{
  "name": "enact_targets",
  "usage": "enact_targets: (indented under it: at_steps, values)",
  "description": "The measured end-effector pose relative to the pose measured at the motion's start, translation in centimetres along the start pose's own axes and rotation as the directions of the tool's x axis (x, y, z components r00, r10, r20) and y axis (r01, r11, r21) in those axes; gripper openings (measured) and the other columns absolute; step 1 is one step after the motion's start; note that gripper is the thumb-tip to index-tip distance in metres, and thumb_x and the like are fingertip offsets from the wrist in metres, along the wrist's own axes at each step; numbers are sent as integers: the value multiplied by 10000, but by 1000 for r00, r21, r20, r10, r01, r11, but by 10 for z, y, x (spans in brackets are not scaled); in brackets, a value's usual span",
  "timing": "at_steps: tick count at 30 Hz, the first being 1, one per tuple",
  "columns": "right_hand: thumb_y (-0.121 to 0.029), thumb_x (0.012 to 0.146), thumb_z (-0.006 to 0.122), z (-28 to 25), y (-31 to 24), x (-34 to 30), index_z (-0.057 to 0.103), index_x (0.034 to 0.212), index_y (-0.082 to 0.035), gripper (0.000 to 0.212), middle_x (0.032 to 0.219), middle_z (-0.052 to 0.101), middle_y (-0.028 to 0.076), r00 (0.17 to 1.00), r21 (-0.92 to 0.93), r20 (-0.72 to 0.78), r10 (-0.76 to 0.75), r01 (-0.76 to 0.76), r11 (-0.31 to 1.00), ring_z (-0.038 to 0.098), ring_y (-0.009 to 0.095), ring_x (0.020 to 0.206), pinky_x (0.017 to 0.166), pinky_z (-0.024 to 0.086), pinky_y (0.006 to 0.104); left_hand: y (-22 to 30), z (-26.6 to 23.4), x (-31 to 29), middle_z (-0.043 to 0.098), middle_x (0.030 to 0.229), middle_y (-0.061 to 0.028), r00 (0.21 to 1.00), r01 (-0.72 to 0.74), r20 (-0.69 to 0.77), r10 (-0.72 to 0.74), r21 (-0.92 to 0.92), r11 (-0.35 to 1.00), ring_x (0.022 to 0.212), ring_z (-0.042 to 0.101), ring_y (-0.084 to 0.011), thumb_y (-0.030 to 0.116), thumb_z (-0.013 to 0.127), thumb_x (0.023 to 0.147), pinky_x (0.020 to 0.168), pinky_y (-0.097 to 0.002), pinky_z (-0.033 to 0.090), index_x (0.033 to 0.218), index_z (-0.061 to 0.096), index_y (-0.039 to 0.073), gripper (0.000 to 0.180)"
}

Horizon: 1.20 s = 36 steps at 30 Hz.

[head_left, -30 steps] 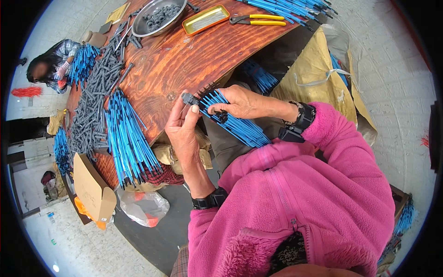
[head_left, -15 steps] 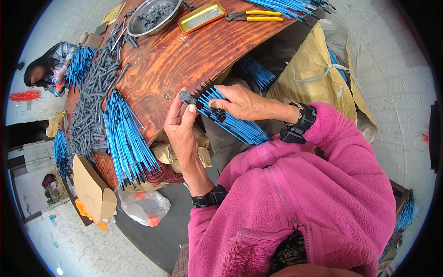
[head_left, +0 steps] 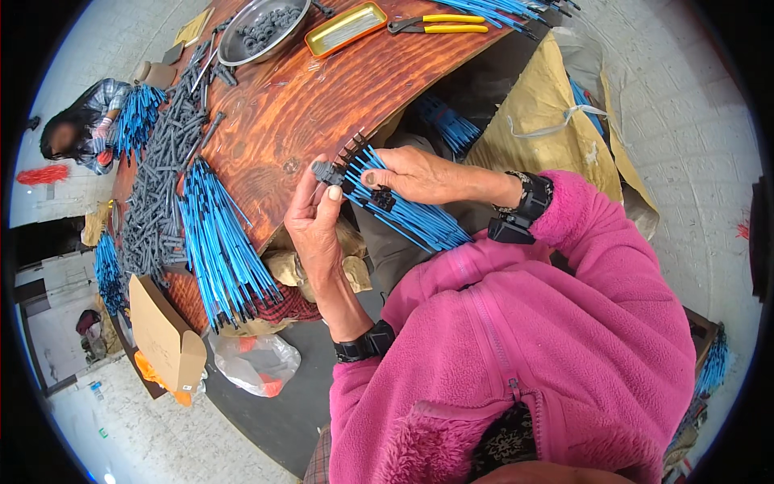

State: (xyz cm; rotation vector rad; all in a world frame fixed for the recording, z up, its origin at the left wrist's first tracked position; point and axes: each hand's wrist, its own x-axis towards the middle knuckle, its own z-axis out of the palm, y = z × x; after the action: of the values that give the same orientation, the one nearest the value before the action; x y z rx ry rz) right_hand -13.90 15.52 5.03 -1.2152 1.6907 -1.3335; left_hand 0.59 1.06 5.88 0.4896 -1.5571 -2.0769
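Over my lap my left hand [head_left: 313, 230] pinches a small dark grey plastic part [head_left: 326, 172] between thumb and fingers. My right hand [head_left: 426, 177] is closed around a bundle of thin blue rods or wires [head_left: 429, 224], thumb lying across the top. Black end pieces [head_left: 352, 152] fan out at the bundle's upper end, right beside the grey part. Whether the grey part is joined to one of them is too small to tell. The far end of the bundle rests against my pink jacket.
On the wooden table [head_left: 298, 105] are a pile of grey parts [head_left: 153, 194], a blue bundle [head_left: 222, 250], a metal bowl [head_left: 234, 52], an orange-rimmed tray [head_left: 321, 48] and yellow-handled pliers [head_left: 451, 29]. A cardboard box [head_left: 161, 335] stands left. Another person [head_left: 85, 129] sits at the far left.
The black end pieces have fanned out further, and my right thumb has shifted slightly left and down along the bundle. My left hand keeps its pinch on the grey part.
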Motion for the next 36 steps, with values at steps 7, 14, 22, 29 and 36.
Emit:
enact_targets:
  at_steps: [7,14,22,29,36]
  values:
    - [-255,1020,497,1,-15,7,545,1111,5,279,899,658,137,1000,-41,25,-7,8,999,628,301,820,774,486,407,15,-7,3,665,1179,-78,999,-38,5,38,30,999,1008,618,-106,60,717,877,850,-246,498,1374,537,-20,534]
    - [-270,1008,528,14,-40,27,504,1198,4,334,932,642,248,985,-149,-119,-124,106,983,638,420,891,772,489,473,55,-4,11,657,1192,-81,994,-89,-60,94,85,992,1000,617,-107,36,672,909,841,-242,495,1394,516,-18,512]
    - [-263,995,546,58,-26,32,439,1233,11,379,805,608,285,956,-195,-239,-169,123,973,604,492,806,672,468,525,41,-27,-3,649,1233,-101,988,-109,-88,127,182,977,1049,614,-122,60,659,932,891,-222,471,1410,495,-19,511]
    - [-290,972,578,63,-15,34,521,971,49,344,674,579,273,933,-168,-230,-276,241,956,598,481,685,592,443,529,39,-29,-11,651,1166,-43,986,-124,-100,133,92,988,911,560,-68,57,644,942,796,-193,433,1397,513,-20,480]
    - [-290,983,553,63,-9,38,529,947,33,325,711,587,270,969,-65,-123,-212,206,976,605,470,717,625,443,514,32,-44,-16,643,1239,-88,992,-73,-95,86,137,988,1058,594,-126,91,665,932,917,-241,449,1385,515,-37,494]
